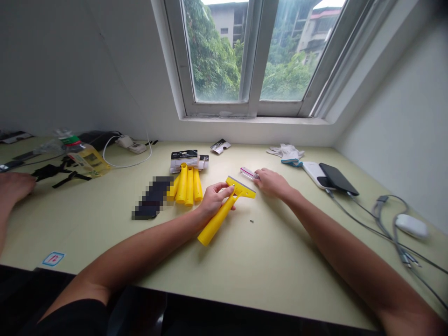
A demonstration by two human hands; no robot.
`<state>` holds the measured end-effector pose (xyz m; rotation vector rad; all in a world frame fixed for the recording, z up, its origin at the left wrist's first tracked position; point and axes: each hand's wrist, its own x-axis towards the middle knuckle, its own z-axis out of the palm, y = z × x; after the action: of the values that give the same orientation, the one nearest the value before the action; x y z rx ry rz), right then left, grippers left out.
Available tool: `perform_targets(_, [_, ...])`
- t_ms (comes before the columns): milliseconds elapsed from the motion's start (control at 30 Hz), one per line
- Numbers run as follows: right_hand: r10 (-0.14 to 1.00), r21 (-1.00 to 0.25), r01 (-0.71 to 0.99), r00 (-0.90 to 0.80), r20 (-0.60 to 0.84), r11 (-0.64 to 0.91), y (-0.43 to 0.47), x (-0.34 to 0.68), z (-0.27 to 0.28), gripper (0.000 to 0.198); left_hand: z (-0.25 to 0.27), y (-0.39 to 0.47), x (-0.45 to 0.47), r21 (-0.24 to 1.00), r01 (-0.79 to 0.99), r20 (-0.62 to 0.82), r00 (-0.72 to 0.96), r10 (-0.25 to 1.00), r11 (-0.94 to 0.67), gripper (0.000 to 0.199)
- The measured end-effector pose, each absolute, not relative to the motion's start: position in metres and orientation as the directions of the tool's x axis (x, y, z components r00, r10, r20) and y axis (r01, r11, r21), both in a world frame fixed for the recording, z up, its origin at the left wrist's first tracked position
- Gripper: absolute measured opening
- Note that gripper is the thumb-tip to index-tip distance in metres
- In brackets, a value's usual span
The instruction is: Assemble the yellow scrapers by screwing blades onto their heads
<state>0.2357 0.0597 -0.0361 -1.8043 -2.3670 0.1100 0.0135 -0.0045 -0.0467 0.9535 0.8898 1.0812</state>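
Note:
My left hand is closed around a yellow scraper, gripping it just below its wide head, so the handle slants down toward me. A thin metal edge runs along the head. Farther right, my right hand has its fingers closed on the near end of a small clear flat piece with a pink stripe, which lies low over the table; its kind is unclear. A tiny metal part lies on the table between my forearms. Several yellow scraper handles lie beyond my left hand.
Black-and-white packaging cards lie by the handles, near a pixelated dark object. White gloves, a phone, a power bank and cables are at right. Left are a bottle and another person's hand.

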Motion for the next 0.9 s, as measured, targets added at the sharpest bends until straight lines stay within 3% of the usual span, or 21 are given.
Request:
perform_targets(100, [0.941,-0.185,0.930,-0.286,0.182,0.318,0.053,0.236,-0.012,0.029,-0.048,-0.005,0.014,0.928,-0.314,-0.124,0.245,0.962,0.200,0.043])
perform_targets(167, [0.874,-0.306,0.852,-0.298,0.383,0.424,0.043,0.240,0.014,0.028,-0.049,-0.005,0.013,0.925,-0.321,-0.122,0.256,0.959,0.203,0.043])
perform_targets(267, [0.766,-0.576,0.544,-0.221,0.604,0.611,0.019,0.244,0.057,0.039,-0.050,-0.005,0.013,0.923,-0.324,-0.121,0.266,0.956,0.206,0.041])
perform_targets(333, [0.727,-0.671,0.292,-0.164,0.667,0.681,0.000,0.243,0.080,0.040,-0.050,-0.005,0.012,0.921,-0.325,-0.126,0.271,0.954,0.214,0.040])
perform_targets(467, [0.743,-0.755,-0.014,-0.161,0.649,0.656,-0.026,0.241,0.100,0.031,-0.051,-0.005,0.012,0.917,-0.330,-0.133,0.278,0.951,0.225,0.040])
perform_targets(567, [0.755,-0.783,-0.129,-0.208,0.622,0.609,-0.026,0.240,0.096,0.030,-0.050,-0.005,0.013,0.917,-0.320,-0.150,0.274,0.950,0.237,0.040])
perform_targets(767, [0.789,-0.856,-0.137,-0.336,0.514,0.499,-0.014,0.230,0.080,0.027,-0.047,-0.007,0.015,0.917,-0.321,-0.154,0.270,0.951,0.239,0.037])
perform_targets(900, [0.807,-0.868,-0.083,-0.334,0.487,0.490,-0.013,0.226,0.075,0.026,-0.048,-0.007,0.014,0.918,-0.324,-0.139,0.280,0.950,0.230,0.036])
